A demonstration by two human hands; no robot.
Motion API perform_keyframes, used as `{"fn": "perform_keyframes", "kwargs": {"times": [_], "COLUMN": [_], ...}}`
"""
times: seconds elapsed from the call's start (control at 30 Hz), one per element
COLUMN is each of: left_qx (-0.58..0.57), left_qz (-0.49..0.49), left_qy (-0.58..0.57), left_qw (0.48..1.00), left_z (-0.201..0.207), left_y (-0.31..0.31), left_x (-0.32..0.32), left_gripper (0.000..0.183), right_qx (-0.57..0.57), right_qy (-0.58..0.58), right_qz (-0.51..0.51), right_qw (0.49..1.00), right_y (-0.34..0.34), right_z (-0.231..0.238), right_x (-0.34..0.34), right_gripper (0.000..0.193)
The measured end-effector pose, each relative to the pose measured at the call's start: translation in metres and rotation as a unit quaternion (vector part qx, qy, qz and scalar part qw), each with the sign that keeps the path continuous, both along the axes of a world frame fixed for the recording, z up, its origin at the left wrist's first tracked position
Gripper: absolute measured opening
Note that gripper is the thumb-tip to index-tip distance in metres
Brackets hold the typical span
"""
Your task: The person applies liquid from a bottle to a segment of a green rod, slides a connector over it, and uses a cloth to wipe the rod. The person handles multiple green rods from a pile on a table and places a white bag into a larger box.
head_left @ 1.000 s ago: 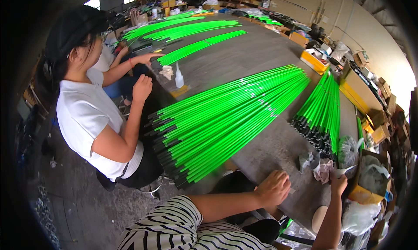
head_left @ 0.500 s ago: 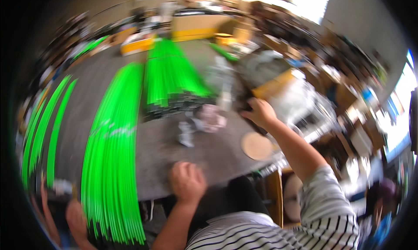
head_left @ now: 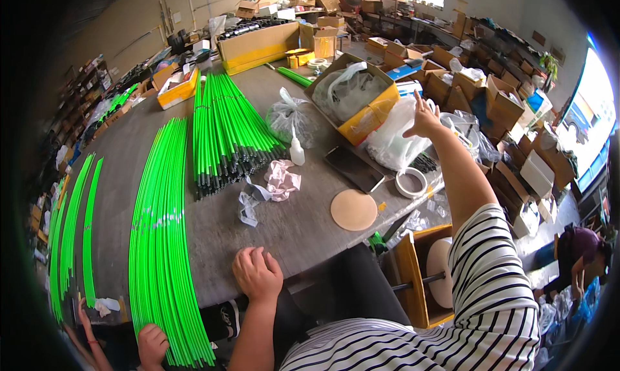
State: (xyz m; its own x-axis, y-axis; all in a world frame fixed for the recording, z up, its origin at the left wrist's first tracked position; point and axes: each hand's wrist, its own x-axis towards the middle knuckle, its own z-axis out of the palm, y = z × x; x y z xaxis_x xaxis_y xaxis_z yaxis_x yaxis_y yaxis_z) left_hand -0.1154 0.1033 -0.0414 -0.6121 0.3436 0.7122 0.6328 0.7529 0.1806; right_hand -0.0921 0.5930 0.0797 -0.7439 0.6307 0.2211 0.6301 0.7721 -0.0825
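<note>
My left hand [head_left: 258, 273] rests at the table's front edge, its fingers curled in and nothing seen in them. To the right, my right hand [head_left: 425, 117] reaches out with fingers spread, over or beside a clear plastic bag [head_left: 392, 138]; I see nothing held in it. Below that bag lie a white roll of tape [head_left: 411, 183], a dark flat plate [head_left: 354, 169] and a round tan disc [head_left: 354, 210]. Crumpled pinkish paper [head_left: 282, 180] and a greyish scrap [head_left: 248, 206] lie beyond my left hand.
Bright green rods lie in a long bundle [head_left: 158, 229] and a dark-tipped bundle [head_left: 229, 122]. A white squeeze bottle [head_left: 296, 150] stands near a carton [head_left: 368, 120] holding plastic bags. A co-worker's hand [head_left: 153, 344] touches the long bundle. Another person [head_left: 571, 258] bends down at far right.
The view has swung rightward and sharpened. My right hand has moved farther out, from beside the carton's near corner to the plastic bag, fingers spreading. My left hand stays at the table edge.
</note>
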Motion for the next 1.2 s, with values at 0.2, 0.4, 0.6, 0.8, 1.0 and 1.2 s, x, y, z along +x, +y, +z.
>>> {"fn": "perform_keyframes", "kwargs": {"times": [0.2, 0.4, 0.6, 0.8, 1.0, 1.2], "left_qx": [0.003, 0.007, 0.05, 0.184, 0.027, 0.087], "left_qz": [0.008, -0.018, -0.05, -0.25, -0.32, -0.181], "left_qy": [-0.014, -0.05, -0.053, -0.1, 0.001, -0.047], "left_qw": [1.0, 0.999, 0.996, 0.945, 0.947, 0.978], "left_z": [0.002, 0.002, 0.018, 0.084, 0.099, 0.08], "left_y": [-0.007, 0.001, -0.004, 0.032, 0.05, 0.034], "left_x": [-0.002, -0.004, -0.002, 0.02, 0.039, 0.001], "left_gripper": [0.016, 0.019, 0.022, 0.029, 0.048, 0.025], "right_qx": [0.015, -0.081, -0.38, -0.533, -0.772, -0.765], "right_qy": [0.081, 0.13, 0.257, 0.286, 0.235, 0.206], "right_qz": [0.032, 0.162, 0.199, 0.193, 0.197, 0.234], "right_qw": [0.996, 0.975, 0.866, 0.772, 0.557, 0.564], "right_y": [0.005, -0.034, -0.103, -0.188, -0.256, -0.272], "right_z": [0.007, 0.083, 0.138, 0.111, 0.054, 0.022], "right_x": [-0.032, -0.006, 0.006, -0.003, -0.013, -0.019], "right_gripper": [0.056, 0.031, 0.02, 0.02, 0.02, 0.028]}}
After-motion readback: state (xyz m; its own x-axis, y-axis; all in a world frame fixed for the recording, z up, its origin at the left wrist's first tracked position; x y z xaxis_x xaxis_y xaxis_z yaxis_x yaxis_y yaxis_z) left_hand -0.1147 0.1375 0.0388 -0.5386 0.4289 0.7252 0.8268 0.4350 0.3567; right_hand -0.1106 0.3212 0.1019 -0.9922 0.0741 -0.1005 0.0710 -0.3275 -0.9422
